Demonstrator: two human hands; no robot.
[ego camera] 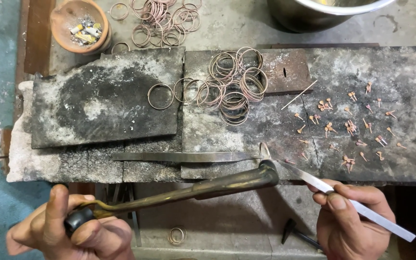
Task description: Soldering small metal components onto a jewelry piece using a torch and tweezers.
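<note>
Left hand (68, 231) fingers clamped on brass torch (193, 190), right hand (355, 224) fingers on tweezers (343, 195), tip seemingly at ring (265, 150).

No packages, labels, signs or screens in view.

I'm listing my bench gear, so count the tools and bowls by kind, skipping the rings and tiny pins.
Torch: 1
Tweezers: 2, one held, one lying on the slab
Hammer: 1
Bowls: 2, one clay, one steel
Total: 6
</note>
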